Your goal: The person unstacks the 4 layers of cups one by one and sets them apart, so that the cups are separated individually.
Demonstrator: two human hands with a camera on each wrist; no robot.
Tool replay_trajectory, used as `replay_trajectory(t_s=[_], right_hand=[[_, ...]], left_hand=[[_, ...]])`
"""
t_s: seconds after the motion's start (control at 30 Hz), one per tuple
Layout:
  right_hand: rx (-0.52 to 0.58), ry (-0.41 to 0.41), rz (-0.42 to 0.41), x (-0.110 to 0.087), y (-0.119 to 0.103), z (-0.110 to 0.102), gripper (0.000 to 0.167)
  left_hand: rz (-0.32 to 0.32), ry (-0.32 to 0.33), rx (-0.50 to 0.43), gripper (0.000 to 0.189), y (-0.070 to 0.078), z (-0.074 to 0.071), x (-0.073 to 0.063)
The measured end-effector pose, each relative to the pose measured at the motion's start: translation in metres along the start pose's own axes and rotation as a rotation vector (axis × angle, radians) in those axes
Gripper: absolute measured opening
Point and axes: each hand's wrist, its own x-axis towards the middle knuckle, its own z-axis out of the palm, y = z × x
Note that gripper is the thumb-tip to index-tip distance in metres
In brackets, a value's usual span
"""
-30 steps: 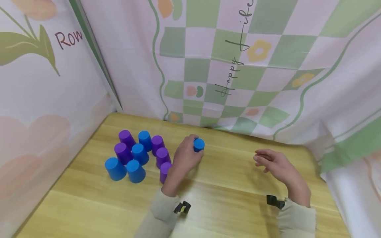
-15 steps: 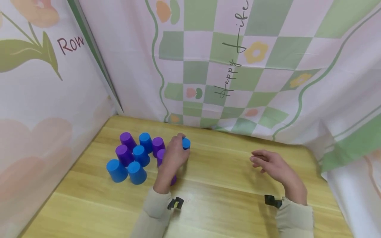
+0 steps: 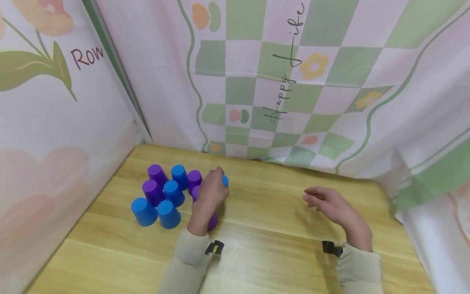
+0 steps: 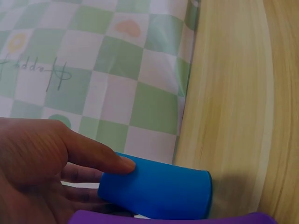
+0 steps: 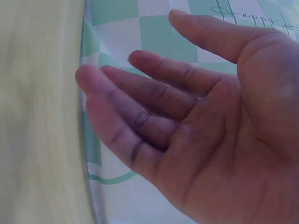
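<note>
My left hand (image 3: 211, 192) grips a blue cup (image 4: 161, 189) between thumb and fingers, at the right side of a cup group. In the left wrist view the thumb lies along the cup's side, and a purple cup (image 4: 173, 218) shows at the bottom edge. Upside-down cups stand to the hand's left: a purple cup (image 3: 194, 179) close by, a blue cup (image 3: 174, 193) further left. My forearm and hand partly cover other purple cups, one of them a purple cup (image 3: 212, 221) beside the wrist. My right hand (image 3: 330, 206) hovers over the table, fingers loosely bent, holding nothing.
The wooden table (image 3: 271, 249) meets a checkered curtain (image 3: 240, 90) at the back and a floral curtain (image 3: 73, 118) on the left. More cups stand at left, such as a blue cup (image 3: 144, 212) and a purple cup (image 3: 158, 174).
My left hand has moved left with the blue cup, up against the purple cups. My right hand has drifted slightly left, still holding nothing.
</note>
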Motion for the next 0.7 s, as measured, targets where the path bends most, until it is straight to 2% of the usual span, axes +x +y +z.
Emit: replay_trajectory(t_s=[0.2,0.37,0.6,0.7], right_hand=[[-0.081,0.001,-0.005,0.0025,-0.0021,0.005,0.063],[-0.079,0.005,-0.018,0.0038,-0.0038,0.0072,0.062],[-0.076,0.003,-0.03,0.0047,-0.0071,0.0095,0.061],[-0.078,0.001,-0.03,0.0054,-0.0085,0.0101,0.061]], left_hand=[[-0.009,-0.002,0.034,0.054,-0.0007,-0.0014,-0.0004],[-0.006,-0.006,0.042,0.051,-0.003,-0.0025,-0.0002],[-0.038,-0.043,0.052,0.045,-0.0058,-0.0029,0.0015],[-0.045,-0.053,0.049,0.048,-0.0069,-0.0026,0.0019]])
